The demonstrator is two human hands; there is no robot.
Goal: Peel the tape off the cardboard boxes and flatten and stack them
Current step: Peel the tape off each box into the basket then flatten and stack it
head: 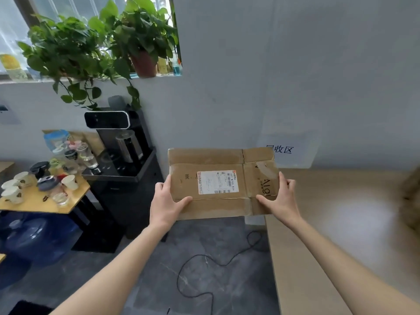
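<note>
1. grey wall (pixel 295 76) ahead, with a paper sign (pixel 286 151) low on it and a window ledge of leafy plants (pixel 95 42) upper left.
2. grey floor (pixel 204 258) below, a black cable (pixel 204 269) looping across it.
3. pale table (pixel 341 223) on the right.
4. black water dispenser (pixel 122 151) by the wall, just beside a small yellow table (pixel 34 198) crowded with cups.
5. flattened box (pixel 222 183), held up in the air in front of the wall, white label (pixel 218 181) facing the camera.
6. left hand (pixel 166 203) grips the box's left edge, thumb on the front.
7. right hand (pixel 279 198) grips its right edge the same way.
</note>
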